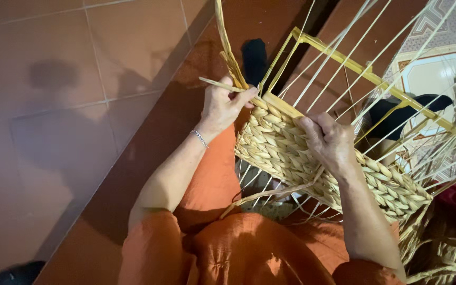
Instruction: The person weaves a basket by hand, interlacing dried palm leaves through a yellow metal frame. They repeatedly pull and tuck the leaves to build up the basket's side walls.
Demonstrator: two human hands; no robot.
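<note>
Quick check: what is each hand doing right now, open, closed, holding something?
Left hand: closed, pinching a pale flat straw strand.
Right hand: fingers curled, pressing on the woven straw basket wall.

A single head-worn camera looks steeply down from close above the wearer's lap, facing forward over orange-clad knees to a half-woven straw basket on a pale yellow frame. Both forearms enter from the bottom edge. The reddish-brown tiled floor fills the left half; patterned tiles show top right.
</note>
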